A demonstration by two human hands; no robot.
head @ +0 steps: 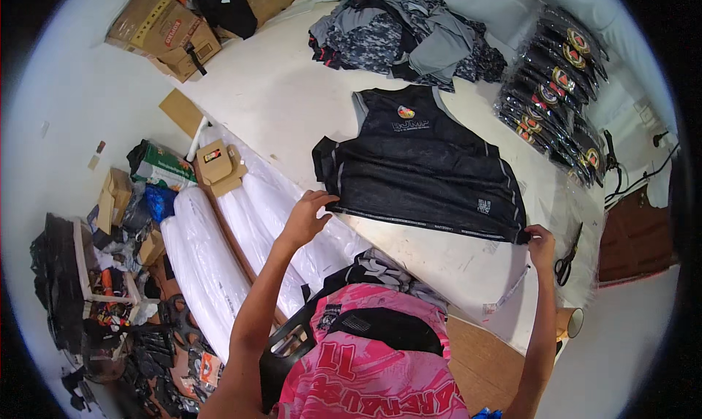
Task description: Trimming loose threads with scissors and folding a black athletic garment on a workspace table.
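Note:
A black sleeveless shirt with grey armhole trim lies spread on the white table, its neckline away from me. It bears an emblem with lettering on the upper part and a printed code near the lower right corner. At the hem's left corner, the fingertips of my left hand touch the fabric, thumb held apart. My right hand pinches the hem's right corner between thumb and fingers. Wrinkles run across the middle of the garment.
Patterned grey-and-black clothes are heaped at the back. Bagged black garments lie at the right, above black-handled scissors and a marker-like stick. Plastic-wrapped white rolls stand left of the table; a cardboard box sits at far left.

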